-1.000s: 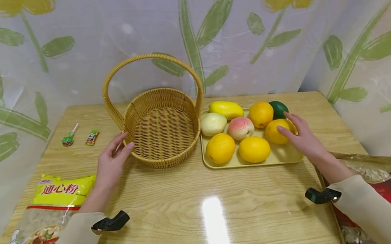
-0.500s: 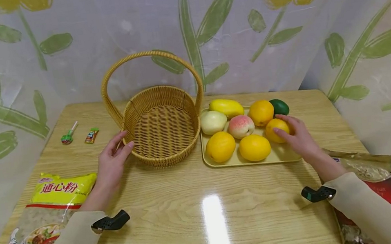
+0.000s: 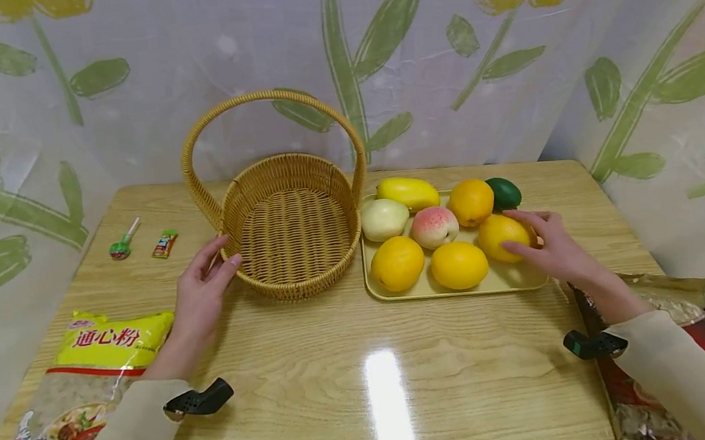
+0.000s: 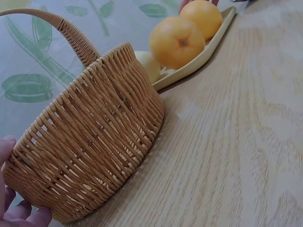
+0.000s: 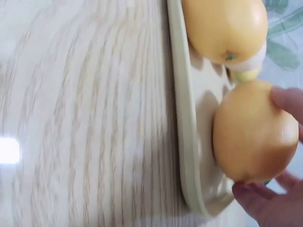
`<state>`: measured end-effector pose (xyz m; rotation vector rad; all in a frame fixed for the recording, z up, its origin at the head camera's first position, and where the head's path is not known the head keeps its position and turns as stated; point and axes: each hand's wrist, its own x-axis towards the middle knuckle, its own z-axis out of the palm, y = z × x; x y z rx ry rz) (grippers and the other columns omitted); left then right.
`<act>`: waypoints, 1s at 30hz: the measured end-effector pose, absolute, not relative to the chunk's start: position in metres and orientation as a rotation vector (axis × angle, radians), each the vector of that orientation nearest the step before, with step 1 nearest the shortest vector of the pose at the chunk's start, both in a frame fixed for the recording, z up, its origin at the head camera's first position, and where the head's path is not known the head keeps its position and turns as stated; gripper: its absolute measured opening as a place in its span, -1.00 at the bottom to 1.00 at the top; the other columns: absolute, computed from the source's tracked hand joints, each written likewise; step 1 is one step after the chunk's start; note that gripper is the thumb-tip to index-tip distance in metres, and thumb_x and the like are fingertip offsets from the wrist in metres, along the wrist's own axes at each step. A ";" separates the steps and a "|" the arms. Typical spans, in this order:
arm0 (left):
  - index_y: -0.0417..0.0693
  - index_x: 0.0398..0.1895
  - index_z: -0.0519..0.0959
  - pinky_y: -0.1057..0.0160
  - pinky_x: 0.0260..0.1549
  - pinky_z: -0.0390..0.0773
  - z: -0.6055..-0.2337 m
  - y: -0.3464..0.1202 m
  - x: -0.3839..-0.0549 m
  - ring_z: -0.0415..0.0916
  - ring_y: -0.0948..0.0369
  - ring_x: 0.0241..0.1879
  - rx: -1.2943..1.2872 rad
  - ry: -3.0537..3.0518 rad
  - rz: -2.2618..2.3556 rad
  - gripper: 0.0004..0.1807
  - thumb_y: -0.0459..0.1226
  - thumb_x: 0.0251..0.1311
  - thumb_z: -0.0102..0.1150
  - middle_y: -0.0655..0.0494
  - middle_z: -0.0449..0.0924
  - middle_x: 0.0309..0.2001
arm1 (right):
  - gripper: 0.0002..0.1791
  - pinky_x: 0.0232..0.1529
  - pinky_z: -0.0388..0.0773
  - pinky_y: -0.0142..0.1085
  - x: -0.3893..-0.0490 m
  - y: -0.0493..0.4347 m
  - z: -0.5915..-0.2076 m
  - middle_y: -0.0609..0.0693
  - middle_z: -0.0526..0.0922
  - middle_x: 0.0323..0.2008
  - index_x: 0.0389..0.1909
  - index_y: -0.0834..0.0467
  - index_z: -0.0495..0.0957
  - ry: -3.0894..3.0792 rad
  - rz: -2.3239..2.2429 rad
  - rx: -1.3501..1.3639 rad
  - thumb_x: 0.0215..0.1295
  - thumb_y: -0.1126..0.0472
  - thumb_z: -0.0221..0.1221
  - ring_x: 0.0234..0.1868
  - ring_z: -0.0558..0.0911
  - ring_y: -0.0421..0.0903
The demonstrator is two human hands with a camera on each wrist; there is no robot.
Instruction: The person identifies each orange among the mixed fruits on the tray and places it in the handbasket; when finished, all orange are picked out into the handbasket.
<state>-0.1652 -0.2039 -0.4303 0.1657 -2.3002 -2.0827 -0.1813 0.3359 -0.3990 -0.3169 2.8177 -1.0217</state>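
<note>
My left hand (image 3: 198,292) holds the left side of a wicker basket (image 3: 298,290) with a tall handle; in the left wrist view its thumb is at the rim and its fingertips lie against the woven outside. My right hand (image 3: 553,245) grips an orange (image 3: 500,236) at the right end of a pale yellow tray (image 3: 376,298). In the right wrist view, thumb and fingertips sit on opposite sides of the orange (image 5: 253,132). Around it on the tray are more oranges (image 3: 459,265), a peach (image 3: 435,228), a pale round fruit (image 3: 384,219) and a long yellow fruit (image 3: 408,192).
A dark green fruit (image 3: 504,194) is at the tray's back right corner. A lollipop (image 3: 122,246) and a small wrapped candy (image 3: 165,244) lie at the back left. A yellow pasta bag (image 3: 104,364) is at left, a red and brown bag (image 3: 646,367) at right. A floral curtain (image 3: 442,89) hangs behind.
My right hand closes in on the orange, then shifts slightly right with its fingers spread a little wider around it. The left hand stays at the basket's side.
</note>
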 end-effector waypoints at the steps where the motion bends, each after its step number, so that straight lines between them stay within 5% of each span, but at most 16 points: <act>1: 0.01 0.47 0.26 0.42 0.25 0.32 -0.430 -0.204 -0.165 -0.04 0.02 0.49 0.161 -2.300 -2.083 -0.30 0.00 0.32 0.17 0.08 0.00 0.53 | -0.30 0.14 0.26 0.28 -0.182 0.338 -0.400 0.43 0.08 0.32 0.46 0.23 0.15 2.810 -1.029 -0.368 0.44 0.04 0.14 0.28 0.12 0.36; 8: -0.05 0.46 0.25 0.41 0.27 0.30 -0.431 -0.204 -0.166 -0.07 0.03 0.49 0.140 -2.275 -2.099 -0.30 -0.03 0.32 0.18 0.09 0.02 0.53 | -0.31 -0.05 0.37 0.07 -0.184 0.338 -0.407 0.40 0.17 0.18 0.49 0.12 0.14 2.848 -0.893 -0.460 0.45 0.00 0.12 0.11 0.22 0.28; 19: 0.02 0.48 0.24 0.30 0.33 0.25 -0.430 -0.204 -0.166 -0.06 0.04 0.49 0.145 -2.327 -2.091 -0.28 0.02 0.32 0.16 0.15 -0.04 0.54 | -0.39 0.18 0.23 0.33 -0.180 0.337 -0.400 0.40 0.20 0.29 0.48 0.14 0.14 2.855 -0.874 -0.530 0.51 0.05 0.02 0.23 0.24 0.34; 26: -0.01 0.48 0.23 0.27 0.35 0.23 -0.430 -0.206 -0.166 -0.09 0.03 0.50 0.132 -2.332 -2.100 -0.28 0.01 0.33 0.15 0.12 -0.07 0.55 | -0.45 -0.10 0.42 0.05 -0.176 0.313 -0.368 0.35 0.35 0.16 0.44 0.08 0.25 2.971 -0.972 -0.549 0.50 0.08 0.06 0.01 0.37 0.22; 30: 0.01 0.48 0.24 0.26 0.35 0.23 -0.429 -0.207 -0.165 -0.08 0.03 0.50 0.136 -2.340 -2.094 -0.29 0.01 0.33 0.15 0.12 -0.06 0.55 | -0.44 -0.10 0.41 0.00 -0.175 0.288 -0.350 0.30 0.40 0.14 0.45 0.02 0.26 2.967 -1.026 -0.553 0.49 0.05 0.06 -0.01 0.38 0.19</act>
